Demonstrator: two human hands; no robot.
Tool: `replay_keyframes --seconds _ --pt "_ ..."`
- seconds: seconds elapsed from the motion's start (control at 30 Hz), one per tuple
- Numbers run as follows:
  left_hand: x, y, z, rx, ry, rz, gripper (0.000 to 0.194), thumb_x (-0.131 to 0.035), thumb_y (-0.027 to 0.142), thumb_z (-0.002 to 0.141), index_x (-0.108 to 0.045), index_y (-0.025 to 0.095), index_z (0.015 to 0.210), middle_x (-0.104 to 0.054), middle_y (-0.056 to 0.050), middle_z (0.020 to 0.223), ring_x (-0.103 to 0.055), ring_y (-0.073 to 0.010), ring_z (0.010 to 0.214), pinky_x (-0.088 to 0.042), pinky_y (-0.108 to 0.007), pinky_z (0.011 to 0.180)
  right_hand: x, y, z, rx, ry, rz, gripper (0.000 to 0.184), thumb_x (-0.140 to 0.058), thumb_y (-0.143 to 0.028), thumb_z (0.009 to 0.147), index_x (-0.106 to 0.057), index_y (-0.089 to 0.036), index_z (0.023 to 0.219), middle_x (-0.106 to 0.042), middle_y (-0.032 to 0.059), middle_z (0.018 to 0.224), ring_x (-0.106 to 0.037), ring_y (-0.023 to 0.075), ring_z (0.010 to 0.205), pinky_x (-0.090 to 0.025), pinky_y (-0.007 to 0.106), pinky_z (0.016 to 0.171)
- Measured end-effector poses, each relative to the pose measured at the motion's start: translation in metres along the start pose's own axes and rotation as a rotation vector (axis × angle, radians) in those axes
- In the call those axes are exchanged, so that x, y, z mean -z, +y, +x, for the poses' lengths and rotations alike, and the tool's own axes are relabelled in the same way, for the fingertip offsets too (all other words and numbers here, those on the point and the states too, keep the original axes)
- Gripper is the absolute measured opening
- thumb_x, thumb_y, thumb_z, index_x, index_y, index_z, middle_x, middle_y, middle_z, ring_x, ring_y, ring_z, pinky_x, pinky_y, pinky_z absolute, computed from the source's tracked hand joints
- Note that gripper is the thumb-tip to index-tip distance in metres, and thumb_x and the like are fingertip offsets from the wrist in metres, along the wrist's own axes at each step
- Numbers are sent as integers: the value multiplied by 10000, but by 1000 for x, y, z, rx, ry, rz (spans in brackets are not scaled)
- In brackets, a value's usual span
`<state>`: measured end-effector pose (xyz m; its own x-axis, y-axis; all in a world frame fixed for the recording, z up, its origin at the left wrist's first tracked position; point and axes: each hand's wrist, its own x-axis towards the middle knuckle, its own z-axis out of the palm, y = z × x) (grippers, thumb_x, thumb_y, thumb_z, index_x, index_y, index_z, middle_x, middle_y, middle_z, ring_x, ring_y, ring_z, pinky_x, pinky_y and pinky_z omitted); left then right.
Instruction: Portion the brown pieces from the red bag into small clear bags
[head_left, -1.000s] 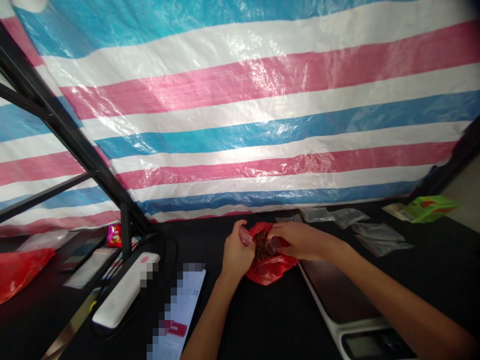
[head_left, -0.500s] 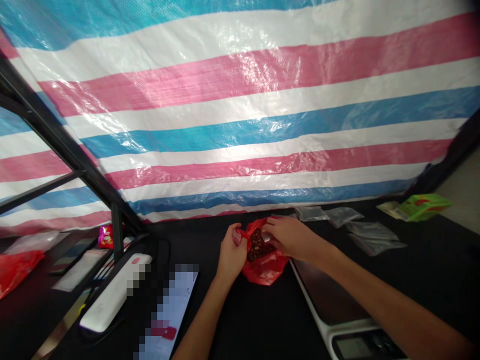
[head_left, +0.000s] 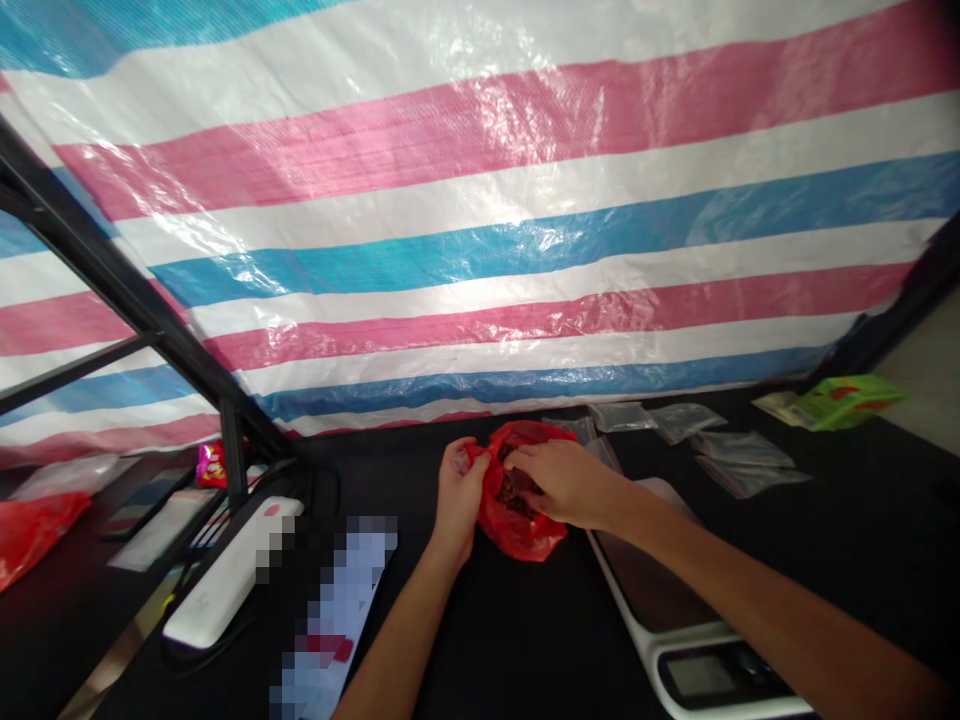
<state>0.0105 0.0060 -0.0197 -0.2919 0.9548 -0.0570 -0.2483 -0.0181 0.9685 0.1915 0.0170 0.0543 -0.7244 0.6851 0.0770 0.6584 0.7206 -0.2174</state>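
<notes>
A red plastic bag lies on the black table with its mouth spread, and small dark brown pieces, perhaps nuts or beans, fill its inside. My left hand is closed on the bag's left rim, thumb on top. A bit of clear plastic shows by its fingers. From the right, my right hand reaches into the mouth with curled fingers among the brown pieces. Its fingertips are partly hidden, so what they pinch cannot be made out. Beneath my right forearm stands a digital scale with a dark plate and a small display.
Several clear zip bags lie at the back right, near a green packet. On the left are a white power strip, a blurred-out screen or phone and a black metal frame. A striped tarp hangs behind.
My right hand has moved slightly left and deeper into the red bag, its fingers now down among the brown pieces. My left hand keeps its hold on the rim. The view has shifted a little.
</notes>
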Motion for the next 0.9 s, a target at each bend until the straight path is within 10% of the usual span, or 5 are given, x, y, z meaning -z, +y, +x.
replay_keyframes --seconds 0.3,0.6,0.9 --pt "14 32 -1 -523 313 437 559 -748 413 876 -510 231 1348 -573 -5 983 -613 -171 876 -508 -321 861 23 25 -9 -90 -1 217 258 -678 -230 870 -701 -245 1126 -806 49 1016 -752 251 912 -509 298 773" --pt "15 42 -18 -685 62 535 259 -696 332 931 -599 234 1151 -609 -21 973 -599 -188 870 -478 -320 843 72 13 -24 73 111 530 246 -613 -328 985 -694 -252 1204 -783 20 1093 -725 206 956 -546 288 832" --pt "4 39 -28 -757 -93 861 210 -706 324 946 -691 250 1142 -750 -52 1061 -660 -265 952 -459 -396 879 86 -3 -29 128 172 308 216 -619 -270 1007 -709 -288 1203 -763 14 1131 -703 218 1037 -513 313 929"
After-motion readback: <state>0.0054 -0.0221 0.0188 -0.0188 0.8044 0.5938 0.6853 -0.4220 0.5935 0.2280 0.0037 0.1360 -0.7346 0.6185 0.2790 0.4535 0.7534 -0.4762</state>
